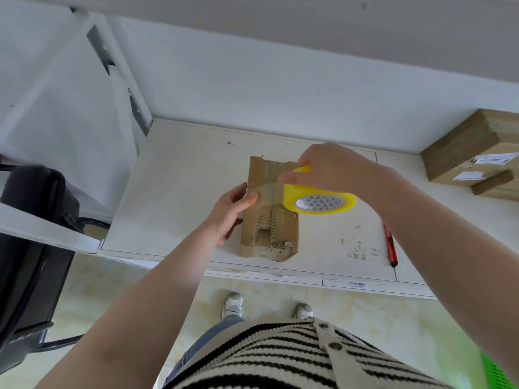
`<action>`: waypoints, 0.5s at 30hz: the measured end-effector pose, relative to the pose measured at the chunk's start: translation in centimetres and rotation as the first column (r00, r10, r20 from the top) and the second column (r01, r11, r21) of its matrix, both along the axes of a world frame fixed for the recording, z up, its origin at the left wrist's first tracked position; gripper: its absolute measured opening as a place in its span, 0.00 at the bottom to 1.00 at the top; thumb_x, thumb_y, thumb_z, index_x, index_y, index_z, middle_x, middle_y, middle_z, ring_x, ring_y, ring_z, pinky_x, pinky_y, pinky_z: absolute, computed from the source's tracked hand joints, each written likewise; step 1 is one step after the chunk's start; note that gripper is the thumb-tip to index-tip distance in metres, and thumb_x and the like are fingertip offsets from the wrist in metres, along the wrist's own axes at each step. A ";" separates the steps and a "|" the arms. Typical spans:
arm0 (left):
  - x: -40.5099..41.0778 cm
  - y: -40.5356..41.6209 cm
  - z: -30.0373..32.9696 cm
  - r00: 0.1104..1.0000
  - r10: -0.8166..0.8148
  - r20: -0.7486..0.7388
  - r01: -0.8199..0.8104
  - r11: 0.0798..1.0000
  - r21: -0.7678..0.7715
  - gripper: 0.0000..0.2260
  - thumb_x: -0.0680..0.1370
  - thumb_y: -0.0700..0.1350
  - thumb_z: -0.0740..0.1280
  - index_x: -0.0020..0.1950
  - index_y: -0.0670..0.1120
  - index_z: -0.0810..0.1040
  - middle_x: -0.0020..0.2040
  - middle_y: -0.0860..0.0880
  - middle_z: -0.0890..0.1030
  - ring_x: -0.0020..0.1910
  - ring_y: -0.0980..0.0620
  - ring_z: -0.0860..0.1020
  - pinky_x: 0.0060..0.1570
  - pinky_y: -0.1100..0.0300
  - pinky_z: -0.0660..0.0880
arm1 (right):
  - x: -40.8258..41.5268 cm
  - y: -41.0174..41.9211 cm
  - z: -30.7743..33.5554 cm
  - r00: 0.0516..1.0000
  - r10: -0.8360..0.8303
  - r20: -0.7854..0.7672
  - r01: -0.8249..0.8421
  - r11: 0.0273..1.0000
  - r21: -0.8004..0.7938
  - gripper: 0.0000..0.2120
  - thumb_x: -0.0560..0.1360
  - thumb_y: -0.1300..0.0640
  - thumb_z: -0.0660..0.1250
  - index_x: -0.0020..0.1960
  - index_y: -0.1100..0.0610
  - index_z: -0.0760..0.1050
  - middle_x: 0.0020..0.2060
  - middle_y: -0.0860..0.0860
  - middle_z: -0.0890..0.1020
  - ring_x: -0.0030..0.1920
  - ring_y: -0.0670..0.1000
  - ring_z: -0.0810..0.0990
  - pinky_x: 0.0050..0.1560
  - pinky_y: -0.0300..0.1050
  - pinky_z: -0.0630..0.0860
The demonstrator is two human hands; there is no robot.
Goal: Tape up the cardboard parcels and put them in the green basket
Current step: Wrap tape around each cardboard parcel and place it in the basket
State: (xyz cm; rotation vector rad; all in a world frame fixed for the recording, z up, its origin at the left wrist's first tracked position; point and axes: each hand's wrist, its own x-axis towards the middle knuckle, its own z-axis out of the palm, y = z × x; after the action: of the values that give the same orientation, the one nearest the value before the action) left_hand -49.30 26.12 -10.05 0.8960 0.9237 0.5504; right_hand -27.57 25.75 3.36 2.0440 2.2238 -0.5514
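Observation:
A worn brown cardboard parcel (269, 234) lies flat on the white table (179, 192), its top torn near the front. My right hand (334, 169) grips a yellow roll of clear tape (320, 202) just above the parcel's right side. A strip of clear tape stretches from the roll leftward across the parcel. My left hand (230, 211) pinches the free end of that strip at the parcel's left edge. A corner of the green basket (498, 370) shows on the floor at the bottom right.
Stacked cardboard parcels (474, 153) with white labels sit at the table's far right. A red utility knife (391, 245) lies right of the parcel. A black chair (31, 248) stands at the left. A white wall rises behind the table.

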 end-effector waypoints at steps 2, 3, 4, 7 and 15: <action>0.0 0.0 0.3 1.000 -0.011 -0.012 0.011 1.000 0.017 0.23 0.74 0.51 0.70 0.69 0.51 0.75 0.62 0.47 0.82 0.63 0.44 0.79 0.68 0.35 0.67 | 1.4 -0.6 -0.4 0.993 -0.016 0.115 0.020 0.999 -0.038 0.30 0.67 0.23 0.58 0.33 0.51 0.70 0.29 0.45 0.74 0.31 0.47 0.73 0.30 0.42 0.62; 0.0 0.0 0.3 1.000 -0.014 -0.021 0.014 1.000 0.023 0.22 0.74 0.51 0.70 0.69 0.51 0.76 0.62 0.47 0.82 0.63 0.44 0.79 0.68 0.36 0.68 | 2.0 -0.9 -0.8 0.988 -0.034 0.147 0.043 0.998 -0.056 0.28 0.68 0.24 0.59 0.33 0.49 0.69 0.31 0.44 0.74 0.32 0.45 0.72 0.30 0.41 0.62; 0.0 0.0 0.4 0.999 -0.018 -0.027 0.019 0.999 0.029 0.21 0.75 0.50 0.70 0.68 0.52 0.76 0.62 0.47 0.82 0.63 0.44 0.79 0.67 0.37 0.69 | 2.4 -1.2 -1.4 0.987 -0.057 0.150 0.069 0.995 -0.075 0.26 0.68 0.25 0.60 0.33 0.48 0.67 0.31 0.44 0.73 0.33 0.44 0.71 0.31 0.41 0.61; 0.0 0.0 0.3 0.999 -0.030 -0.037 0.032 0.998 0.047 0.18 0.76 0.49 0.69 0.66 0.54 0.78 0.61 0.47 0.82 0.63 0.44 0.79 0.64 0.40 0.73 | 3.1 -1.7 -3.4 0.990 -0.121 0.073 0.129 0.985 -0.115 0.26 0.68 0.27 0.63 0.30 0.47 0.65 0.28 0.44 0.72 0.31 0.44 0.71 0.31 0.42 0.61; 0.0 0.1 0.5 0.995 -0.050 -0.090 0.055 0.997 0.061 0.19 0.75 0.51 0.68 0.66 0.54 0.77 0.62 0.50 0.82 0.63 0.47 0.79 0.66 0.35 0.70 | 4.4 -1.7 -8.0 0.975 -0.222 -0.008 0.217 0.960 -0.178 0.25 0.67 0.27 0.64 0.32 0.48 0.72 0.31 0.46 0.77 0.34 0.46 0.77 0.35 0.42 0.68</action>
State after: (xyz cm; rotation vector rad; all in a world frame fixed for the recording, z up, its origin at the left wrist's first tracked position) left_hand -49.30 26.23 -9.52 1.0056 0.9646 0.5001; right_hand -23.19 24.01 -4.63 2.2139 1.8938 -0.7691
